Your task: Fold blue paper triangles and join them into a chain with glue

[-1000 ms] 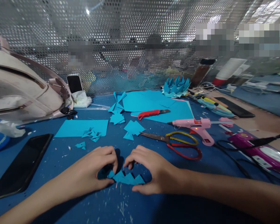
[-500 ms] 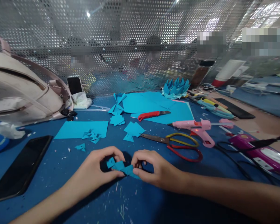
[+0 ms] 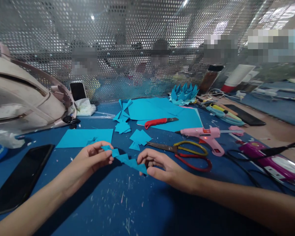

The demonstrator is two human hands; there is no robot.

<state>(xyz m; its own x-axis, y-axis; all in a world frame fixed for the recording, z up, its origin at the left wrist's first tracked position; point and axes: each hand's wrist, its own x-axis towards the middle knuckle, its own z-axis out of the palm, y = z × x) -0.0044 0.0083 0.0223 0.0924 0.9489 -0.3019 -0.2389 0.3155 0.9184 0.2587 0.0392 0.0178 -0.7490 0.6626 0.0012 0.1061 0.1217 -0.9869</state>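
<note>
A zigzag strip of folded blue paper stretches between my two hands, slanting down to the right. My left hand pinches its left end between thumb and fingers. At the lower right end, my right hand holds the strip with curled fingers behind it and the thumb at its tip. Just beyond the hands lie folded blue paper pieces and a blue paper sheet. Scissors with yellow and red handles rest past my right hand.
A red-handled knife lies on blue sheets. A pink glue gun and a magenta device with black cables sit at right. A black phone and a pale bag occupy the left. A spiky blue paper piece stands behind.
The folded strip is lifted and stretched longer. My left hand has moved left and up with its end, and the right hand has shifted slightly upward, its fingers a little looser.
</note>
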